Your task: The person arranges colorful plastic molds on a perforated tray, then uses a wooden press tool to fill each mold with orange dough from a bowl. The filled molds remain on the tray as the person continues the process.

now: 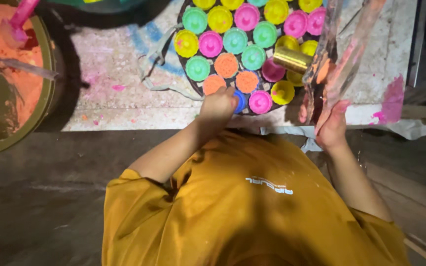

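While the left hand (218, 106) closes on a blue round cap (240, 101) among bright ridged discs, the right hand (332, 129) grips a clear plastic bag (343, 59).

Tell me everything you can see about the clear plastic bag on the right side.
The clear plastic bag is thin and see-through, smeared with pink and orange powder. It stands tall and crumpled, rising past the top edge of the picture. The right hand holds its lower end, above the edge of the stained white table. It partly covers the round tray of coloured moulds, beside a gold cylinder.
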